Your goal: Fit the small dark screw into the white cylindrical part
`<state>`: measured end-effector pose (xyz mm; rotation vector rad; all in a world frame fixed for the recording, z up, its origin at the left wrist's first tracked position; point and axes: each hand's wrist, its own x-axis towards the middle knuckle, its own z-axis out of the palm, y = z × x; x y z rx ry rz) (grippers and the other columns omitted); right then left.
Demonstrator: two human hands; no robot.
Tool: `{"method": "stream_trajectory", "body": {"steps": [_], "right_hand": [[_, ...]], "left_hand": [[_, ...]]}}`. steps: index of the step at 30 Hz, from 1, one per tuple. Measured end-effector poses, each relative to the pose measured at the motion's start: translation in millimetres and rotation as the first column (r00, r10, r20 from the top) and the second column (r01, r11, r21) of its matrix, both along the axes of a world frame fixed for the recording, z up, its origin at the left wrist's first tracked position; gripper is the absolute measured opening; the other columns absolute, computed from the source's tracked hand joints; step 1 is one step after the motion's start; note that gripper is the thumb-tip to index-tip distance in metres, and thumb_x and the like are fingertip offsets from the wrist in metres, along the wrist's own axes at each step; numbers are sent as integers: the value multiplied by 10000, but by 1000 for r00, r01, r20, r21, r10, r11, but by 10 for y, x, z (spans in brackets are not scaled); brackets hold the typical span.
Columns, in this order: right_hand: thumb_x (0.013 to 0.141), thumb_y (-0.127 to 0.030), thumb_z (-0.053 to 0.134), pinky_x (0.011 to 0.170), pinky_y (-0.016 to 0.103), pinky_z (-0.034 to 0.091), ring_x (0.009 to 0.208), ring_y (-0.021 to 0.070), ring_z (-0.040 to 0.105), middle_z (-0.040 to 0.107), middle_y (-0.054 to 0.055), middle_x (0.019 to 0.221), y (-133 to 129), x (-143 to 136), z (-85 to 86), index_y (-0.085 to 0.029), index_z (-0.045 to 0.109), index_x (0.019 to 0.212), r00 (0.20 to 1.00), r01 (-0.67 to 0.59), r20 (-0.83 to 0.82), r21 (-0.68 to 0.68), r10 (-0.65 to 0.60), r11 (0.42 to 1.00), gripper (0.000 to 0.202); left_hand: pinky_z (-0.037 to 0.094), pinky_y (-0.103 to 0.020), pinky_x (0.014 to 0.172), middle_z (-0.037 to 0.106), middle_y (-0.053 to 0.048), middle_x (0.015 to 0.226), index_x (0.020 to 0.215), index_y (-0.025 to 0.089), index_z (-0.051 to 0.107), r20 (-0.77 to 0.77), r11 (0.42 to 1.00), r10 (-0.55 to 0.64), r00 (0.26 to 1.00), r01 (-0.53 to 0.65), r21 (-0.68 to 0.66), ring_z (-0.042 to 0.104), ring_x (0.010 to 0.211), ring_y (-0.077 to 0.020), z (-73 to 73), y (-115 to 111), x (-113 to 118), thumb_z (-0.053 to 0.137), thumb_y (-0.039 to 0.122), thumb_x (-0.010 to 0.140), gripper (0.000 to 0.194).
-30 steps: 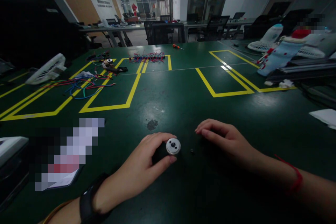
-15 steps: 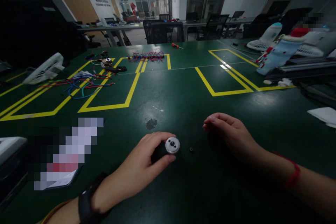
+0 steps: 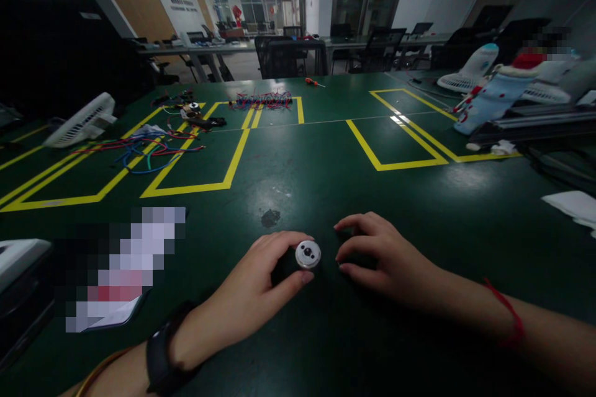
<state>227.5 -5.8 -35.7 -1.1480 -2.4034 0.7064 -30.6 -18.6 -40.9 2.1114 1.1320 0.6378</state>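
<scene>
A round silver metal piece (image 3: 308, 254) with a dark centre and small holes in its face is gripped between the thumb and fingers of my left hand (image 3: 261, 282). Just right of it, my right hand (image 3: 386, 257) is low over the table, its thumb and a finger pinched at a tiny dark nut-like part (image 3: 338, 264), mostly hidden by the fingertips. Another finger of that hand is stretched out above, apart from the pinch.
The green table (image 3: 298, 180) bears yellow tape outlines. Loose wires (image 3: 153, 149) and a white fan (image 3: 81, 121) lie left, with a wire bundle (image 3: 263, 100) and screwdriver (image 3: 313, 82) at the back. A blue bottle (image 3: 493, 99) is right; a phone (image 3: 116, 313) is near left.
My right hand has moved left and down to the small part, its thumb and fingers separating and closing around it. My left hand still holds the round piece, which is slightly turned.
</scene>
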Motion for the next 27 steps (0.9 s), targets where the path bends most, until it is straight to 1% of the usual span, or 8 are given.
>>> {"method": "stream_trajectory", "body": {"steps": [4,7,10,13,18,21,24,27], "right_hand": [[837,-261,663,947,406,452,1106,230,547,538,70,1218,34,-98,119,-241,699,930,983,44,-178,-53,-53,998,101],[842,-277,670,943,350,455,1088,199,559,540,52,1203,47,-219,265,-250,704,936,968,31,-246,-44,-41,999,104],[834,-291,681,926,359,455,1046,201,568,550,47,1218,54,-336,354,-258,717,930,976,4,-219,41,5,999,108],[831,-310,677,899,402,452,1016,227,569,561,58,1236,63,-406,369,-267,729,935,990,5,-138,121,12,993,124],[841,-316,657,891,440,437,1003,242,572,566,53,1275,40,-400,395,-274,737,944,998,-16,-58,167,27,986,137],[845,-269,639,901,399,445,1026,226,570,571,68,1229,27,-328,417,-229,718,922,986,14,-166,56,-5,998,117],[882,-272,593,810,325,473,936,191,585,613,60,1025,48,-202,368,-198,682,895,949,48,-304,-115,-81,992,116],[902,-327,582,668,277,452,751,149,566,605,16,814,84,-45,221,-199,655,849,897,122,-366,-332,-247,935,158]], "left_hand": [[431,-394,980,596,6,1217,1235,334,488,5,1000,-10,1000,10,-8,554,1124,-224,11,-3,5,625,268,898,370],[430,-392,975,596,2,1212,1234,331,487,9,1000,-14,1000,14,-3,555,1115,-224,23,-8,5,625,271,900,367],[437,-388,962,600,-8,1201,1225,314,499,6,1000,-12,1000,12,-14,564,1098,-228,24,-13,4,629,276,900,352],[441,-391,954,601,-19,1200,1226,301,503,12,1000,-9,1000,10,-17,562,1097,-236,22,-16,7,634,280,898,354],[439,-393,953,599,-7,1191,1214,309,503,22,1000,-17,1000,18,-24,566,1082,-227,23,-16,7,624,267,902,337],[429,-389,965,594,2,1198,1219,318,494,26,1000,-13,1000,14,-19,559,1095,-222,23,-13,4,629,264,899,352],[424,-388,967,598,16,1190,1218,334,491,14,1000,-19,1000,19,-12,557,1094,-217,24,-9,3,630,269,899,354],[420,-386,974,594,23,1200,1234,346,476,14,1000,-16,1000,16,-3,553,1103,-212,22,-7,2,628,267,900,375]]}}
